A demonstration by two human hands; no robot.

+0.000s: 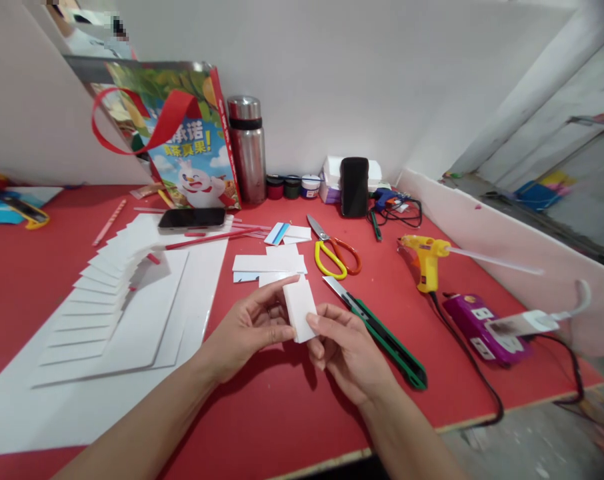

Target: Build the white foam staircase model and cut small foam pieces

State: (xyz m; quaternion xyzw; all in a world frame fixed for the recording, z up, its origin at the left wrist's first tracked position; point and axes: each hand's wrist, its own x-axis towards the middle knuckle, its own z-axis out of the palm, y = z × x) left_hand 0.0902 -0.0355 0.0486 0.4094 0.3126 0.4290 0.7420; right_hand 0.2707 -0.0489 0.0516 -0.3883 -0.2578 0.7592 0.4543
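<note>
Here, left hand [249,327] & right hand [342,347] both pinch flat white foam rectangle [299,308]; fingers curled.

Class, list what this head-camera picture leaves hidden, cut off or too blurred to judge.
- Head view: the white block has its lower corner covered by the right hand and its rear face by the left hand.
- Power strip: near end blurred.
- Yellow cutter: partly cut by the left edge.
- Top-left corner: pixelated.

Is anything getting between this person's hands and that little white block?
No. Both the left hand and right hand already grip the white block directly, raised above the red table.
</note>
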